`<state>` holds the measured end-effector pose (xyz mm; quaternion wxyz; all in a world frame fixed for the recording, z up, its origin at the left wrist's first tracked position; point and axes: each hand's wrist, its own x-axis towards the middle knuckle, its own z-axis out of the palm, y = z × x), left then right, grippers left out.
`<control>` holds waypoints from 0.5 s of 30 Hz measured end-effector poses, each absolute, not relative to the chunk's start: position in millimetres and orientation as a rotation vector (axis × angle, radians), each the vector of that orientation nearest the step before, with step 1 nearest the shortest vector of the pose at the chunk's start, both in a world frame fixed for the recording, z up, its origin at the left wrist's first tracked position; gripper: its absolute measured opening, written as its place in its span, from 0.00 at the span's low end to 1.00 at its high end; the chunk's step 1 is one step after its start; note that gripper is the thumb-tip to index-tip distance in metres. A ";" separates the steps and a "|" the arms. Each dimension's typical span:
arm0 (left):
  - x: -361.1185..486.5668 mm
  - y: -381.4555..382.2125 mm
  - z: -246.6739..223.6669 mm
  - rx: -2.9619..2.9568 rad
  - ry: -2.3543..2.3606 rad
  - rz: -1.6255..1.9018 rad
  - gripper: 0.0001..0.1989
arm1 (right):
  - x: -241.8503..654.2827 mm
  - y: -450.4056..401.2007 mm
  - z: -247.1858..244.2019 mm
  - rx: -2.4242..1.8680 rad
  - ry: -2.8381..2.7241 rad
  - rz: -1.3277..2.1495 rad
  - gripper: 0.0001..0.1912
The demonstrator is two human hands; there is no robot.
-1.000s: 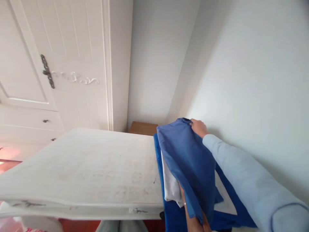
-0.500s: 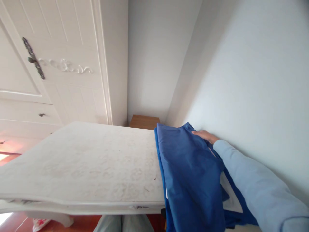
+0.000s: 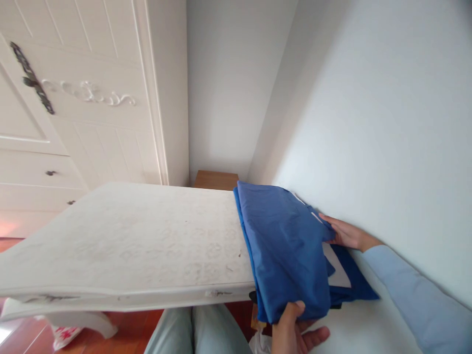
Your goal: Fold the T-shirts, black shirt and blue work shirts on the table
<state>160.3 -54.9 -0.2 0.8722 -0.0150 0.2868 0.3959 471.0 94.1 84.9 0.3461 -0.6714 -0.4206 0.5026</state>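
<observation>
A blue folded cloth [image 3: 283, 236] lies at the right end of the white table, its near end hanging over the front edge. Beneath its right side a darker blue piece with a white patch [image 3: 337, 268] shows. My left hand [image 3: 295, 329] is at the cloth's near edge, thumb on top and fingers partly under it, gripping the edge. By the wall, my right hand [image 3: 342, 232] holds the cloth's far right edge, thumb and fingers around a fold.
The white table [image 3: 147, 236] spans the left and middle. Behind it stand a white wardrobe [image 3: 110, 132] and a wooden box-like surface [image 3: 217, 180]. A pale wall [image 3: 368, 123] borders the right. Below are a red floor and a white bag [image 3: 261, 342].
My left hand has come into view at the cloth's near edge. My right hand has moved nearer and to the right along the cloth, whose near end now sits higher.
</observation>
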 end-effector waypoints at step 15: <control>157.7 -46.4 3.3 -0.067 0.497 0.697 0.24 | 431.4 38.3 99.5 -1.722 -1.034 1.113 0.35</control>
